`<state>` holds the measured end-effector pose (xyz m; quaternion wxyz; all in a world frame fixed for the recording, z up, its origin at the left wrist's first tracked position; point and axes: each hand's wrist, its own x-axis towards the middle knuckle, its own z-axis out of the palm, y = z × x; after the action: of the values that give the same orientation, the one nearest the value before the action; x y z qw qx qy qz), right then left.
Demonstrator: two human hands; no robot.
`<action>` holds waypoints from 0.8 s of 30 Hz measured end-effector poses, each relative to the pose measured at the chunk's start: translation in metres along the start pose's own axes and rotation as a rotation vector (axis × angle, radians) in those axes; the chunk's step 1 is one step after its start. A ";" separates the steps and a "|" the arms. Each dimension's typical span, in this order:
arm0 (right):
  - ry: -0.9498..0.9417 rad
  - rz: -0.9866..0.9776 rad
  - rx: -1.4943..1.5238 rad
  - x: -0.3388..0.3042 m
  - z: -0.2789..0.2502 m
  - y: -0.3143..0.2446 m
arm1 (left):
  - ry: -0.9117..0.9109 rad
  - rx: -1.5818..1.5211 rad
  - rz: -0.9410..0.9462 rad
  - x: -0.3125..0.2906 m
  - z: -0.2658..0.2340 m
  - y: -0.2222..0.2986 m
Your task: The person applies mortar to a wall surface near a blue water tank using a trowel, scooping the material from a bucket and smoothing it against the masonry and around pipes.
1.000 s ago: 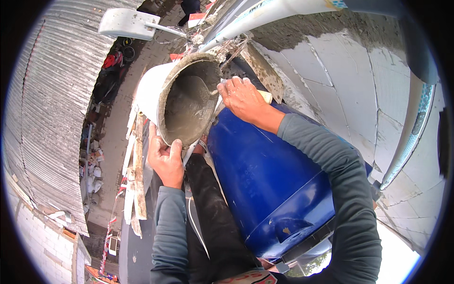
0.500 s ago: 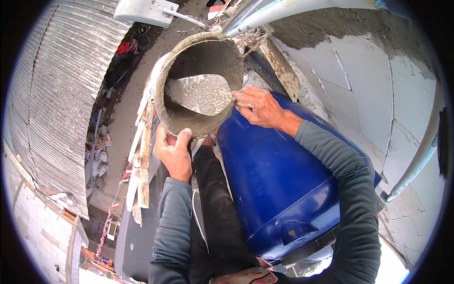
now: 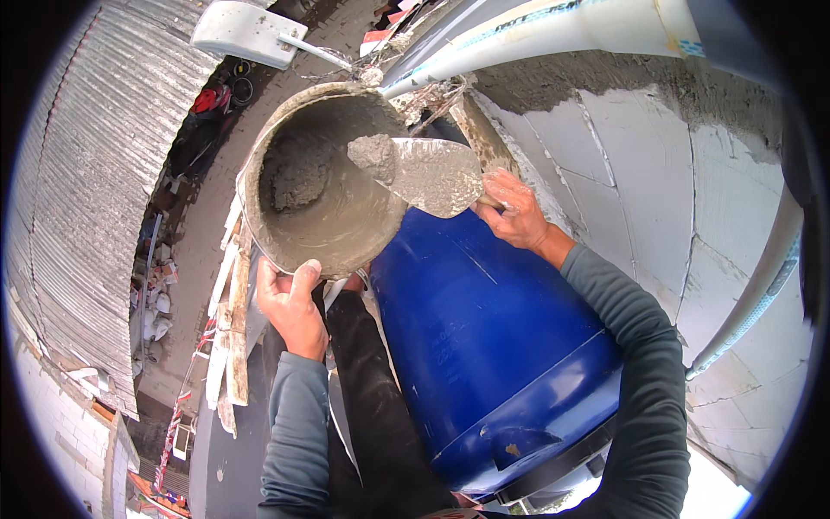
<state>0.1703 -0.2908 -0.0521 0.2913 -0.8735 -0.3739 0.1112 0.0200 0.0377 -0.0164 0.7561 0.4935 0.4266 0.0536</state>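
Note:
My left hand (image 3: 294, 307) grips the near rim of a mortar-caked bucket (image 3: 346, 246), thumb over the edge. The bucket tilts so that its inside faces me, with a lump of wet mortar (image 3: 298, 173) at the bottom. In my right hand (image 3: 514, 212) is the short handle of a trowel (image 3: 437, 173). Its broad blade reaches over the bucket's right rim, smeared grey, with a clump of mortar (image 3: 372, 157) at the tip. Fingers of the right hand wrap the handle, which they partly hide.
A large blue plastic drum (image 3: 493, 346) lies below my right arm. A block wall (image 3: 640, 182), partly plastered, rises at the right behind pale pipes (image 3: 536, 35). Rough wooden strips (image 3: 232, 337) stand left of my legs. Far below are a paved lane (image 3: 186, 303) and a corrugated roof (image 3: 95, 173).
My right hand has drawn the trowel rightward, partly out of the bucket, and mortar now shows on its tip. The bucket appears lower and further left in view, still in my left hand.

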 end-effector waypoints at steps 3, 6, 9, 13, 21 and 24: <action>-0.025 0.260 -0.007 -0.025 -0.021 0.020 | 0.017 0.017 0.000 0.002 -0.001 0.000; -0.056 0.474 -0.066 -0.043 -0.047 0.038 | 0.027 0.022 -0.014 0.002 -0.002 -0.002; -0.067 0.699 -0.100 -0.062 -0.048 0.067 | 0.051 0.016 -0.010 0.004 -0.003 -0.002; 0.014 0.806 -0.085 -0.071 -0.032 0.096 | 0.095 0.033 0.006 0.005 -0.007 0.000; 0.036 0.936 -0.063 -0.085 0.036 0.161 | 0.159 0.106 0.028 0.005 -0.014 -0.003; 0.036 0.953 -0.032 -0.086 0.064 0.182 | 0.178 0.106 0.028 0.005 -0.010 -0.002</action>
<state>0.1906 -0.4256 -0.2138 0.2006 -0.9539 0.0718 0.2115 0.0157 0.0462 -0.0222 0.6871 0.5321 0.4872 0.0853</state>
